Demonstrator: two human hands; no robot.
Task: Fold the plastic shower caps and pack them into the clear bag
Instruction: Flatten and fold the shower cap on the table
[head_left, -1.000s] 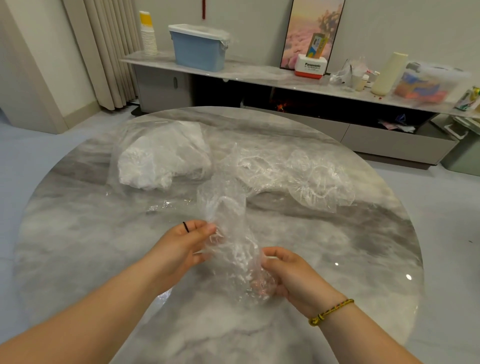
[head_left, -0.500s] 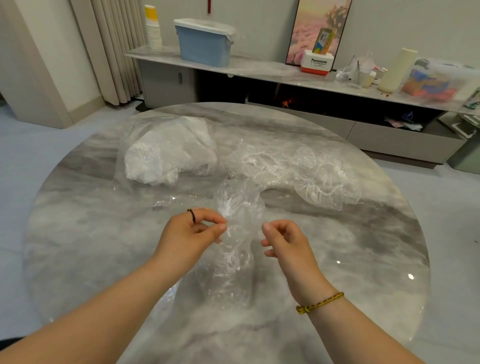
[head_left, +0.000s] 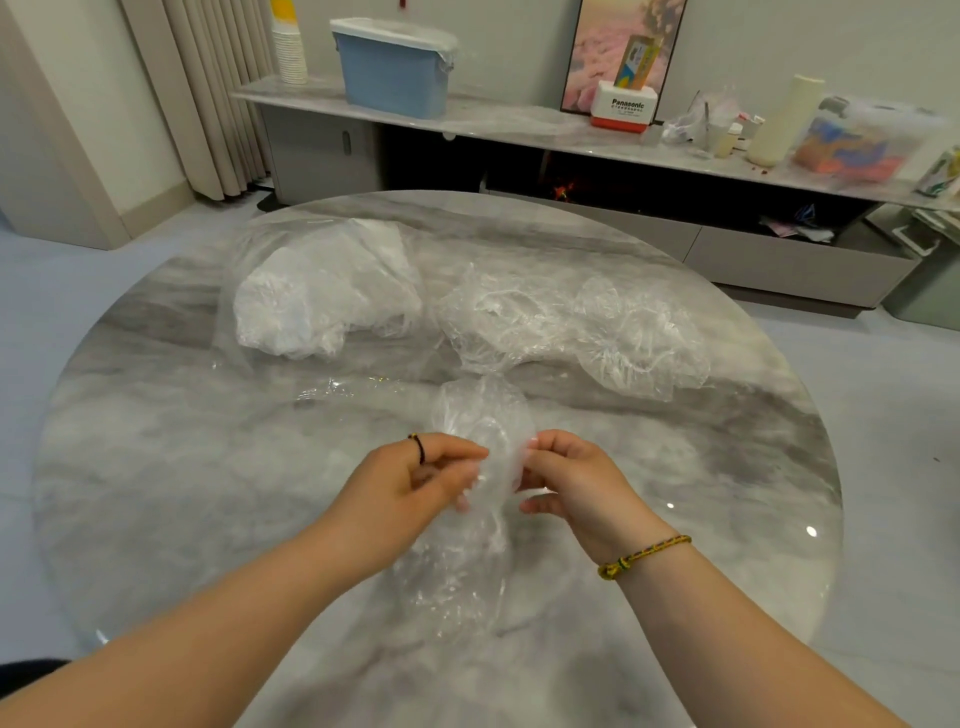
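A crumpled clear shower cap (head_left: 475, 415) hangs between my hands over the round marble table (head_left: 171, 467). My left hand (head_left: 410, 483) pinches its left side with thumb and fingers. My right hand (head_left: 566, 478) pinches its right side close by. The cap's lower part trails down below my hands. Further back lies a loose pile of clear shower caps (head_left: 576, 327). At the back left lies the clear bag (head_left: 322, 301) with whitish folded caps inside.
A scrap of clear film (head_left: 332, 389) lies on the table in front of the bag. Beyond the table runs a low sideboard (head_left: 519, 124) with a blue bin (head_left: 392, 65), paper cups, a Panasonic box and other clutter.
My right hand rose from the cap's lower end to its upper part, close to my left hand. The cap's top was bunched narrower between both hands.
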